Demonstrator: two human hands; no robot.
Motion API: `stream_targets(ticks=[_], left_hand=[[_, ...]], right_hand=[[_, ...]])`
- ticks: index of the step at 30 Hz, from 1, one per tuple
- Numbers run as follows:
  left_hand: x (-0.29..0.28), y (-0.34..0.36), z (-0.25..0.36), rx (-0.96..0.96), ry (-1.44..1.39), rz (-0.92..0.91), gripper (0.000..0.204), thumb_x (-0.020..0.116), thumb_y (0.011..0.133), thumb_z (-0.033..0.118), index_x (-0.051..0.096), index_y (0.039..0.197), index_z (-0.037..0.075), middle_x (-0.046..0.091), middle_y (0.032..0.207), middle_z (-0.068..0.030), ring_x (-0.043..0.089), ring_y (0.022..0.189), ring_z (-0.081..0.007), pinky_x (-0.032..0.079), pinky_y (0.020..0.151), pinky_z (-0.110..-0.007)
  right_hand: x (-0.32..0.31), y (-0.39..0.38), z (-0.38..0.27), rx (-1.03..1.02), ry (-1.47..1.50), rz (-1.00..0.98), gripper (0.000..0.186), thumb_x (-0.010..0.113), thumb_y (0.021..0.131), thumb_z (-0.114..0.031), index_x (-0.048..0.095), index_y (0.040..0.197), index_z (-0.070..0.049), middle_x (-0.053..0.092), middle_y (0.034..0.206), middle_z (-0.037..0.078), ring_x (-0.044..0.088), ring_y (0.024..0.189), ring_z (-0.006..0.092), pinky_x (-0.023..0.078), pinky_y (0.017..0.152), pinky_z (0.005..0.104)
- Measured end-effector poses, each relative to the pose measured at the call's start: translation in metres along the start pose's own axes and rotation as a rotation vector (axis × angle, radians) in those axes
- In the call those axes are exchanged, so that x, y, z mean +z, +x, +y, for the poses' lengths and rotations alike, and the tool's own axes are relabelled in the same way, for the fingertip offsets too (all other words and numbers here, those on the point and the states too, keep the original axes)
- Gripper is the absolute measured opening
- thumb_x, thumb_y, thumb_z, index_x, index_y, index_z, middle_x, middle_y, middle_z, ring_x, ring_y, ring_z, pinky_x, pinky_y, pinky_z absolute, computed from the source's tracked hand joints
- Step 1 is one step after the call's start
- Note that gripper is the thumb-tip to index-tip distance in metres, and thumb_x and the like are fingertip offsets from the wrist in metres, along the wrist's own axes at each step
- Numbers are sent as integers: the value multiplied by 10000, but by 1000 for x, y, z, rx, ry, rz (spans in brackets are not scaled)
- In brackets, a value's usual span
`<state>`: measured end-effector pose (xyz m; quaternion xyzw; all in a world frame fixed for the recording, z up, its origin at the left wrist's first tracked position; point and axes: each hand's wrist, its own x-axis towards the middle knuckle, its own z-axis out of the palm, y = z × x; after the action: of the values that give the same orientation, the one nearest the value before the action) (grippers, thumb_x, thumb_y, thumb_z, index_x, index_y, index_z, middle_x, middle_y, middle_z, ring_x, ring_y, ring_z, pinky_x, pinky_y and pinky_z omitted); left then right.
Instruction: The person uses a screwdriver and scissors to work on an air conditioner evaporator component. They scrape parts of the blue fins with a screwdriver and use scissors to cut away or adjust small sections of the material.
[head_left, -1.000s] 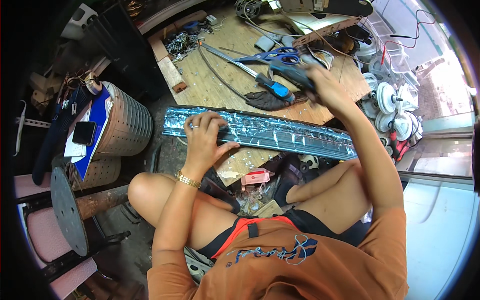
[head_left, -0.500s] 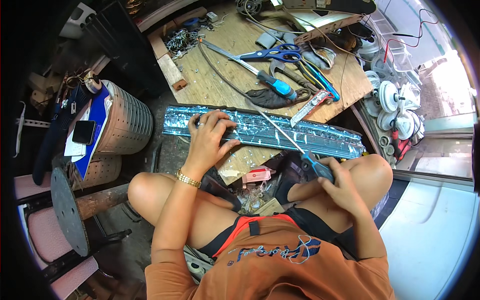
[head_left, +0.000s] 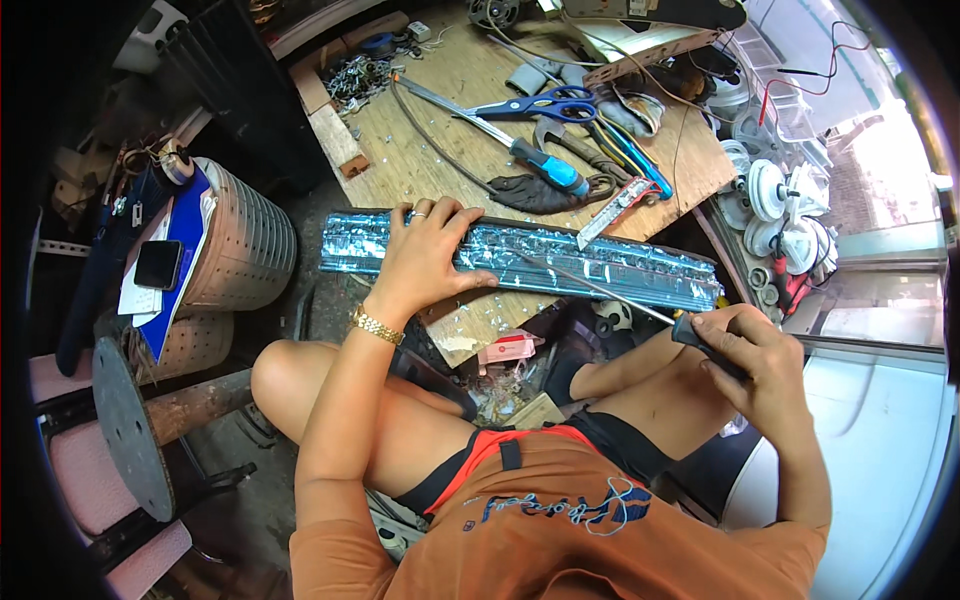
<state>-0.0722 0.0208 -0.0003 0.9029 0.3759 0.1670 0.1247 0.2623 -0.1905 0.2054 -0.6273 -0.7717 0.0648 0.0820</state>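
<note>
A long, dark ribbed strip (head_left: 600, 273), littered with torn bluish-silver foil, lies across the near edge of the wooden board. My left hand (head_left: 432, 252) grips it towards its left end, fingers over the far edge and thumb stretched along the near side. In my right hand (head_left: 755, 355), above my right knee, is a screwdriver (head_left: 640, 308) with a long thin shaft and a blue and black handle. Its tip reaches the foil-covered face of the strip, to the right of my left hand.
On the wooden board (head_left: 440, 130) lie scissors (head_left: 555, 104), a blue-handled tool (head_left: 550, 168), a red box cutter (head_left: 615, 210) and a heap of small metal bits (head_left: 360, 82). Left stands a perforated metal drum (head_left: 250, 235) with a phone (head_left: 158, 264) on top. White plastic parts (head_left: 770, 190) crowd the right.
My right hand has moved right and slightly down with the screwdriver, whose shaft now lies flatter. My left hand has shifted slightly right and up over the strip.
</note>
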Motion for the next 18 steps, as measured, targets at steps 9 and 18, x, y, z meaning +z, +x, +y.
stream_targets(ticks=[9, 18], left_hand=[[0, -6, 3, 10, 68, 24, 1059, 849, 572, 793, 677, 1396, 151, 629, 1267, -80, 579, 1241, -323, 392, 1078, -607], [1, -4, 5, -16, 18, 28, 1035, 854, 593, 778, 684, 1395, 146, 629, 1268, -77, 578, 1222, -313, 394, 1094, -592]], right_hand=[[-71, 120, -53, -385, -362, -237, 419, 827, 696, -50, 835, 1101, -155, 620, 766, 77, 640, 650, 319, 495, 582, 451], [-71, 174, -94, -503, -528, -342, 337, 783, 684, -91, 836, 1010, -160, 620, 764, 61, 653, 658, 310, 481, 561, 457]])
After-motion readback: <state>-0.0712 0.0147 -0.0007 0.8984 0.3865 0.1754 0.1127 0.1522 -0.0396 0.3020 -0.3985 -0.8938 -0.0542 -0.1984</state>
